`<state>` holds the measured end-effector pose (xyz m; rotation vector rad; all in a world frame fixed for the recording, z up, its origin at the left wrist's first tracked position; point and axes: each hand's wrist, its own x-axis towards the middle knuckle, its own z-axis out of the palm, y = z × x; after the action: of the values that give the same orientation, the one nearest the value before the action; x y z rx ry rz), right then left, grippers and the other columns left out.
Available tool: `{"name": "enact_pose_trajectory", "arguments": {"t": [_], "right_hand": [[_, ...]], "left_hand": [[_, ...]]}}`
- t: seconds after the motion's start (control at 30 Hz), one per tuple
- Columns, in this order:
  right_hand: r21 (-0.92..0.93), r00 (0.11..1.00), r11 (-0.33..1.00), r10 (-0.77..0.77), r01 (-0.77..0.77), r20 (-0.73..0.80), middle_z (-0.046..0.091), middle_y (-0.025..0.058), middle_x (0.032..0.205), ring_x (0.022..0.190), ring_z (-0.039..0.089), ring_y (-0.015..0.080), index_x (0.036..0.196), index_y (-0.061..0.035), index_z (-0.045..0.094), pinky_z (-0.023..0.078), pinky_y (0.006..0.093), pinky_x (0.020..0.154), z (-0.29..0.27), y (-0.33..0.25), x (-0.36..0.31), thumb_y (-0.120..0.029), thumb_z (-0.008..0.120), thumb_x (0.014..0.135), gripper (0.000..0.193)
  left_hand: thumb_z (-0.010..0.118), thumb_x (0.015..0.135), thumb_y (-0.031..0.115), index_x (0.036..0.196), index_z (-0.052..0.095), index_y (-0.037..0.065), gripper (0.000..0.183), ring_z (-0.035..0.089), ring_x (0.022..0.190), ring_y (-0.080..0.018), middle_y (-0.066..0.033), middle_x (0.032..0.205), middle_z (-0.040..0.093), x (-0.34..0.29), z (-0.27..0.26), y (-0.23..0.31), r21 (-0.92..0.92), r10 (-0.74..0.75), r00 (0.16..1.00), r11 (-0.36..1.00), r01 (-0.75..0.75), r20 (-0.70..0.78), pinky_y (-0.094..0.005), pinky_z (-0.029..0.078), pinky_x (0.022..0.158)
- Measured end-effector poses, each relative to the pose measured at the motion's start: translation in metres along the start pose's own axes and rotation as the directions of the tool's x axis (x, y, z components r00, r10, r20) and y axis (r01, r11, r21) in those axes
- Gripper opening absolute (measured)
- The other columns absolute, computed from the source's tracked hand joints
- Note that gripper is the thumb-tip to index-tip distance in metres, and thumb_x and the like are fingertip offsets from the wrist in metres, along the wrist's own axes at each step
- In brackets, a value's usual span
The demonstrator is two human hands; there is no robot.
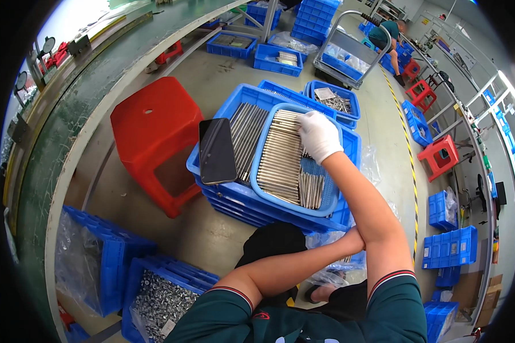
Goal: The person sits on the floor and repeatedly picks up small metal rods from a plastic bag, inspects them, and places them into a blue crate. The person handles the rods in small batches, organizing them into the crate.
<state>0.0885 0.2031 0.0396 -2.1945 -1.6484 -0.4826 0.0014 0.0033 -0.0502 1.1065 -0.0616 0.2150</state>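
Observation:
My right hand, in a white glove, is over the far right part of a light blue basket. Its fingers are curled down at the metal rods; what they hold is hidden. Long rods lie in a row on the basket's left side, and shorter metal pins at its near right. My left forearm crosses beneath my right elbow, which hides my left hand. The basket rests on a larger blue crate with more long rods. A black phone lies on the crate's left side.
A red stool stands left of the crate, beside a green workbench. Small metal parts fill a crate at lower left. Another crate of metal pieces sits behind. A cart and a person are farther back.

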Motion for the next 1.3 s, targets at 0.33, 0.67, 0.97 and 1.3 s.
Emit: {"name": "enact_pose_trajectory", "arguments": {"t": [0.33,0.67,0.97,1.3], "right_hand": [[0.552,0.631,0.323,0.518,-0.769,0.577,0.058,0.0158,0.108,0.091,0.063,0.0259,0.124,0.0024,0.044,0.054,0.0350,0.074,-0.001,0.039,-0.002,-0.005,0.051,0.088,0.038],[0.680,0.774,0.388,0.437,-0.622,0.458,0.061,0.0143,0.109,0.096,0.059,0.0244,0.119,0.0062,0.051,0.048,0.0302,0.079,-0.004,0.009,-0.006,-0.011,0.055,0.083,0.040],[0.696,0.744,0.291,0.397,-0.657,0.537,0.064,0.0076,0.095,0.086,0.059,0.0136,0.113,-0.0002,0.058,0.046,0.0248,0.072,-0.001,0.005,-0.015,-0.009,0.054,0.081,0.034],[0.129,0.997,0.990,0.053,-0.058,0.047,0.064,0.0099,0.097,0.096,0.059,0.0300,0.095,-0.0095,0.067,0.047,0.0386,0.083,-0.011,-0.014,-0.005,-0.023,0.068,0.073,0.026]], "left_hand": [[0.056,0.083,0.013,0.095,0.062,-0.003,0.021,0.058,0.060,-0.0163,-0.0113,0.074,0.064,-0.005,-0.004,0.023,0.076,-0.249,0.967,0.967,0.245,0.050,-0.0319,0.047,0.053],[0.056,0.084,0.016,0.100,0.062,-0.001,0.023,0.058,0.061,-0.0154,-0.0127,0.078,0.065,0.003,-0.004,-0.016,0.250,-0.013,1.000,0.968,0.007,0.021,-0.0323,0.046,0.052],[0.057,0.084,0.017,0.100,0.061,-0.002,0.026,0.058,0.061,-0.0154,-0.0133,0.079,0.065,0.000,-0.005,-0.009,0.254,-0.033,0.999,0.967,0.027,0.023,-0.0320,0.046,0.052],[0.059,0.084,0.012,0.108,0.058,0.001,0.027,0.058,0.081,-0.0135,-0.0114,0.093,0.064,0.005,-0.004,-0.011,0.267,-0.084,0.995,0.961,0.069,0.046,-0.0318,0.049,0.064]]}}
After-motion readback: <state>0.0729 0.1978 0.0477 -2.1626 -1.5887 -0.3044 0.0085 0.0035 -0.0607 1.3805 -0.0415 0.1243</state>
